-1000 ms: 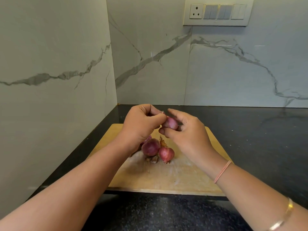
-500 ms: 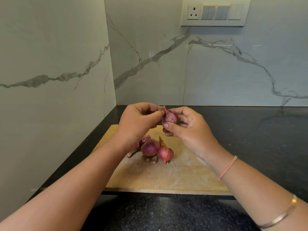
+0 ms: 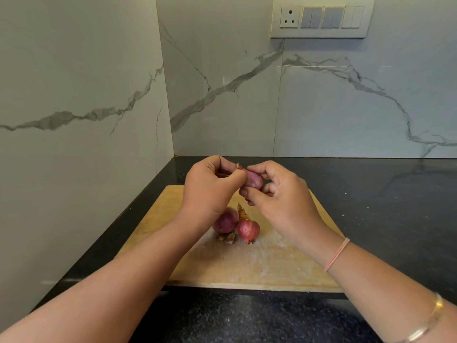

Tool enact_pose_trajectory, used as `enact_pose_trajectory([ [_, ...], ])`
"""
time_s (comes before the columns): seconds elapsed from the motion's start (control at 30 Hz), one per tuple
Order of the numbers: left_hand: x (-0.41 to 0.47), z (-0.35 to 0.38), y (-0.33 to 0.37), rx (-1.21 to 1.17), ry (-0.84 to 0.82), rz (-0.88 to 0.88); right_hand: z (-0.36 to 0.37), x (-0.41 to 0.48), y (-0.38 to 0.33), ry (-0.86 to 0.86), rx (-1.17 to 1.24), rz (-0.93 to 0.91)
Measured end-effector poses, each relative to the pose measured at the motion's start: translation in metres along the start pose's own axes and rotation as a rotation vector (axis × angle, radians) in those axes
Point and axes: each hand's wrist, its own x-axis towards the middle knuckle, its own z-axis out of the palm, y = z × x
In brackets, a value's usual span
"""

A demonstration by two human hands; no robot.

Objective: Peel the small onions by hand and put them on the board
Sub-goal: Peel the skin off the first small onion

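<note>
1. Right hand (image 3: 279,194), grip clamped on a small onion (image 3: 253,180) above the board (image 3: 272,268), 12 o'clock half; left hand (image 3: 210,191) pinches its skin tip (image 3: 239,166).
2. Two onions (image 3: 248,230) rest mid-board; I judge this peel unfinished.

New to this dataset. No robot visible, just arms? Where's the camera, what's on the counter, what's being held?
There is no machine here. A person works bare-handed, and the single camera sits on their head, looking forward and down, so both arms enter from the bottom edge. The wide lens bends the walls a little.

The right hand holds a small onion above a wooden board, which lies on a dark counter. The left hand pinches a bit of skin at that onion's tip, as for peeling.

On the board lie a darker onion and a redder onion, touching each other, with dry skin scraps beside them. A switch panel is on the back wall.
</note>
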Motion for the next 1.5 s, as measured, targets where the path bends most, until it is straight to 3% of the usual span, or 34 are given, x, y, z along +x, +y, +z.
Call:
enact_pose_trajectory([
  [0.13, 0.000, 0.001, -0.004, 0.005, 0.045, 0.015, -0.001, 0.002, 0.001, -0.030, 0.036, 0.009],
  [0.33, 0.002, -0.004, -0.008, -0.007, -0.065, 0.054, -0.006, 0.005, 0.000, -0.101, 0.174, 0.100],
  [0.67, 0.004, -0.006, -0.001, -0.076, -0.104, 0.057, -0.011, 0.005, 0.003, -0.108, 0.314, 0.195],
  [1.0, 0.003, -0.008, 0.006, -0.438, -0.191, -0.191, -0.006, 0.004, 0.001, -0.098, 0.215, 0.090],
  [1.3, 0.007, -0.007, 0.008, -0.632, -0.190, -0.369, -0.008, 0.008, 0.000, -0.135, 0.318, 0.095],
  [1.4, 0.007, -0.009, 0.006, -0.571, -0.193, -0.354, -0.008, 0.007, 0.000, -0.145, 0.373, 0.120],
  [1.5, 0.006, -0.009, 0.003, -0.320, -0.153, -0.206, -0.008, 0.005, 0.003, -0.122, 0.418, 0.166],
])
